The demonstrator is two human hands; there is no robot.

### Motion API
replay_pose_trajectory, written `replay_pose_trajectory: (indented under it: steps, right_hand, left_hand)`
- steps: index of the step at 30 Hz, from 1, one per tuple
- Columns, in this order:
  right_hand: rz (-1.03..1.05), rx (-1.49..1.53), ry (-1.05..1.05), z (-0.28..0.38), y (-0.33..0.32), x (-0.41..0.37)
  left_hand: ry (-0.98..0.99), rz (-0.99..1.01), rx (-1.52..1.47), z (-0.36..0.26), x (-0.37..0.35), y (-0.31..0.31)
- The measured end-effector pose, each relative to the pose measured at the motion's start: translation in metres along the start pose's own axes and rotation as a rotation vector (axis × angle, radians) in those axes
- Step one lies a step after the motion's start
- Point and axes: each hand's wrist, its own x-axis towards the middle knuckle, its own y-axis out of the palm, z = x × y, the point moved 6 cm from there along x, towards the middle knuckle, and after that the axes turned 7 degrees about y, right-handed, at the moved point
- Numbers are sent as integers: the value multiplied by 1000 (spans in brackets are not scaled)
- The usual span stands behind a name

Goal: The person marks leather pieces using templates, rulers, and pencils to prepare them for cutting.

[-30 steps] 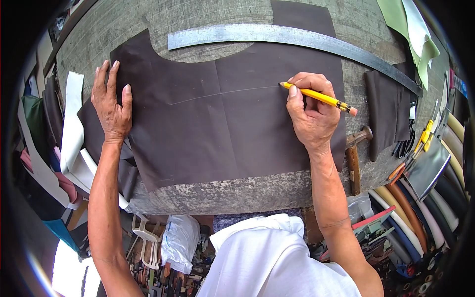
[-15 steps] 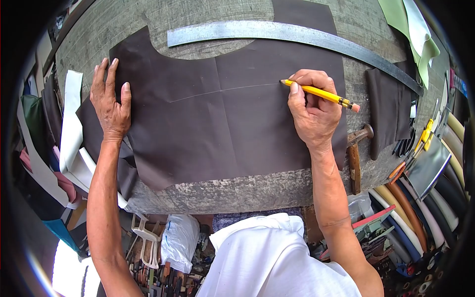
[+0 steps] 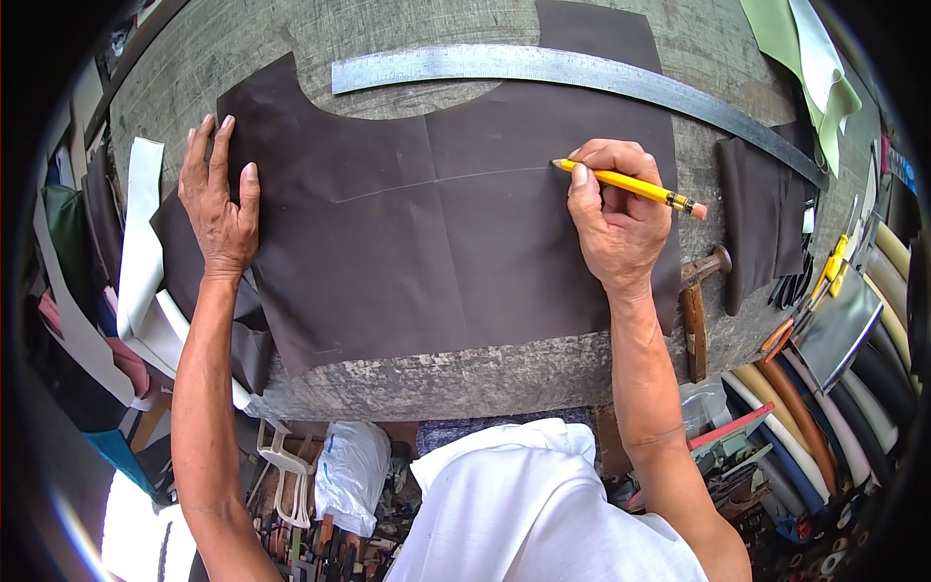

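Observation:
A large dark brown sheet of material lies flat on the worktable, with a thin pale line drawn across it. My left hand rests with fingers spread on the sheet's left part. In my right hand is a yellow pencil, its tip touching the sheet at the right end of the line. Above the line, a long metal ruler lies across the sheet's upper part and reaches past its right side.
A hammer lies right of my right forearm. Beyond it are folded dark material, scissors with yellow handles and rolls of material. White strips lie at the left. A white plastic bag is below the table edge.
The pencil tip and my right hand have shifted very slightly right, and the line reaches slightly farther. The view has moved a little; my left hand stays on the sheet.

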Motion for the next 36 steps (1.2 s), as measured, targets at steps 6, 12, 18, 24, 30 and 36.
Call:
replay_pose_trajectory:
  steps: [6, 12, 18, 24, 30, 36]
  right_hand:
    - [20, -66, -10, 4, 0, -2]
    - [17, -77, -16, 4, -1, -2]
    - [-24, -33, 21, 3, 0, -2]
    - [41, -53, -5, 4, -2, -2]
    - [-71, 334, 143, -1, -18, 8]
    - [-210, 156, 97, 26, -9, 7]
  left_hand:
    - [-9, 8, 1, 0, 0, 0]
    - [-16, 8, -3, 0, 0, 0]
    - [-19, 4, -15, 1, 0, 0]
    - [-15, 1, -4, 1, 0, 0]
    - [-19, -2, -4, 0, 1, -1]
    - [-44, -11, -13, -2, 2, -5]
